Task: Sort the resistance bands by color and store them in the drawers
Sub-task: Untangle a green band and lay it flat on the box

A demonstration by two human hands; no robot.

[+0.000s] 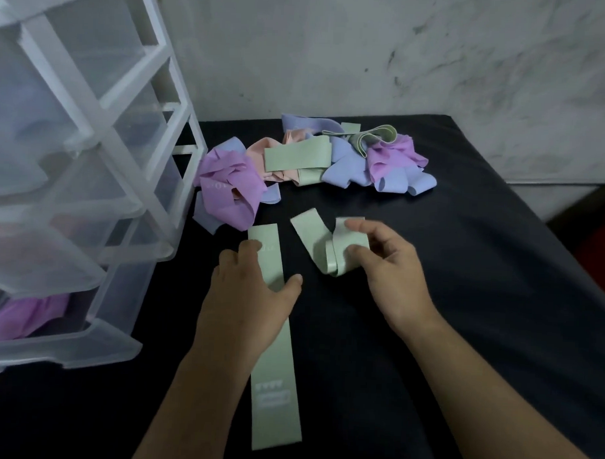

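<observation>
Long pale-green resistance band (277, 383) lies under the left hand (247, 303), fingers spread flat; the right hand (395, 280) seemingly pinches a folded pale-green band (314, 236).

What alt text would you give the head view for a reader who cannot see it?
On a black table, the left hand presses a flat green band while the right hand pinches a folded green band; a mixed-colour pile lies behind, clear drawers at left.

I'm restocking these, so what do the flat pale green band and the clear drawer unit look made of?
Flat pale green band: probably matte latex or rubber; thin, lies limp. Clear drawer unit: glossy translucent plastic, white frame; purple bands show through.
</observation>
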